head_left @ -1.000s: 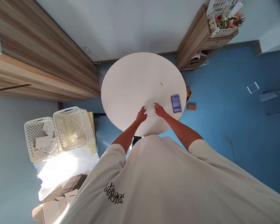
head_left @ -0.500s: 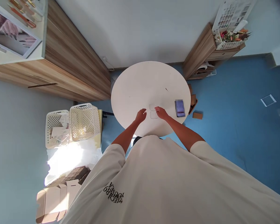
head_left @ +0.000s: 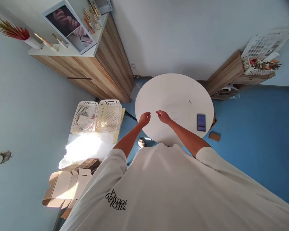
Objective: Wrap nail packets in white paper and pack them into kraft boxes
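Note:
Over the round white table [head_left: 173,91], my left hand [head_left: 145,118] is held with its fingers curled in near its left side. My right hand [head_left: 162,116] faces it a short way off, thumb and fingertips drawn together. Anything between the fingers of either hand is too small to make out. Just right of my right hand, a faint clear plastic case [head_left: 174,116] lies on the tabletop, partly covered by the wrist. A phone [head_left: 201,122] with a blurred screen lies near the table's right edge.
Two white perforated baskets [head_left: 109,116] stand left of the table, one with papers in it. Flattened cardboard boxes [head_left: 67,186] lie at lower left. Wooden cabinets [head_left: 110,61] flank the table. A brown box [head_left: 214,136] sits on the blue floor.
My view has swung left, so the table and phone appear further right. My right hand has moved left off the clear case, towards my left hand.

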A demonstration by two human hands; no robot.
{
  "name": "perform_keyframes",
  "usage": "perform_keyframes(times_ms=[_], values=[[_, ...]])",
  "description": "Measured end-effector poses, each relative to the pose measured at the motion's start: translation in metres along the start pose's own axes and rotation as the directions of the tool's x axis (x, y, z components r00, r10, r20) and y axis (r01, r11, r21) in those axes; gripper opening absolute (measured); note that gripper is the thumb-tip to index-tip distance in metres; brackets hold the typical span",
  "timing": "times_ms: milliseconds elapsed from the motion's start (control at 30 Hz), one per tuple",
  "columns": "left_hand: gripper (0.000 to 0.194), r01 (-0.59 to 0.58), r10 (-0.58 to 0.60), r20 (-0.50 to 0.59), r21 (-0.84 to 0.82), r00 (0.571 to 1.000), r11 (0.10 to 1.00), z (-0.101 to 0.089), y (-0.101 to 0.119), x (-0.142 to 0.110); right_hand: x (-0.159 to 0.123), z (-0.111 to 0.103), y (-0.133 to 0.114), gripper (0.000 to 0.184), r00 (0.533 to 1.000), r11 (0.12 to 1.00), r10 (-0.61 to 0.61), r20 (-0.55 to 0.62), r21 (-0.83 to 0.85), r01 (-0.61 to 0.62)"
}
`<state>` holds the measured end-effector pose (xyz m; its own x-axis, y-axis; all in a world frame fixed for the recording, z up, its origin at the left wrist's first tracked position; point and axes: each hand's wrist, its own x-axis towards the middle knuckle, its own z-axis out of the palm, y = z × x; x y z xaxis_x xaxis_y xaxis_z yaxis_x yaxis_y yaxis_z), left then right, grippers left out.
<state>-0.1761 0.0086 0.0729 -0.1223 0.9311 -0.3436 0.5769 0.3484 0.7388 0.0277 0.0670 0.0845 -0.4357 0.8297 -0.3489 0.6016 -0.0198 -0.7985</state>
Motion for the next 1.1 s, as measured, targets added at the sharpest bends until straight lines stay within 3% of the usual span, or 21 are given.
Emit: perform_keyframes(times_ms=[233,433,667,867,1100], values=[[0.036,-0.001,0.006,-0.097,0.053,0.995,0.999,-0.084,-0.060,-0.011,0.026,0.082,-0.074,0.043,0.997,0.997,-0.069,0.043,-0.024,0.070],[0.035,0.005,0.016,-0.233,0.092,0.972,0.996,-0.163,-0.122,-0.006,0.052,0.153,-0.131,0.045,0.987,0.989,-0.144,0.070,-0.012,0.145],[0.037,0.112,-0.061,-0.337,0.135,0.939,0.984,-0.250,-0.174,0.008,0.075,0.198,-0.177,0.042,0.976,0.980,-0.191,0.101,-0.038,0.196],[0.036,0.231,-0.154,-0.398,0.152,0.904,0.961,-0.295,-0.216,0.014,0.095,0.219,-0.198,0.040,0.963,0.973,-0.221,0.155,-0.028,0.228],[0.039,0.303,-0.190,-0.443,0.200,0.876,0.932,-0.322,-0.245,0.016,0.114,0.245,-0.201,0.038,0.945,0.964,-0.264,0.193,0.016,0.266]])
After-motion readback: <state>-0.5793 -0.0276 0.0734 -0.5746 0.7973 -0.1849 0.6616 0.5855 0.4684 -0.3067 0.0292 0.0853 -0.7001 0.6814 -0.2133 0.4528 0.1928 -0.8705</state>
